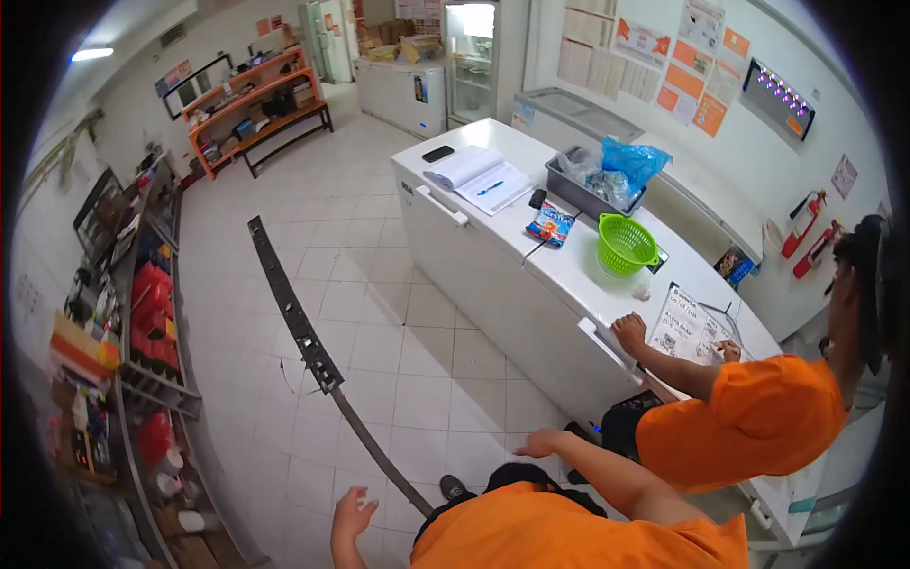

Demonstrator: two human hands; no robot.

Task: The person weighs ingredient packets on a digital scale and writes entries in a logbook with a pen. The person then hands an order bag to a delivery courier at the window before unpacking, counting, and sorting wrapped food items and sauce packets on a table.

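My left hand [353, 515] hangs beside my orange shirt [559, 531], low in the head view, with its fingers apart and nothing in it. On the other side, my right hand [540, 442] is held out in front of my body over the tiled floor, fingers loosely extended and holding nothing. Between the hands, a brown strip [373, 444] runs along the floor to a long black perforated strip [289, 308]. Neither hand touches these. My shoe [453, 486] shows near the brown strip.
A co-worker in orange [749, 417] leans over a white chest freezer [493, 261], at a handwritten board [687, 322]. On it also sit a green basket [626, 245], a grey bin [569, 185] and an open notebook [488, 180]. Cluttered shelves [156, 379] line the left wall.
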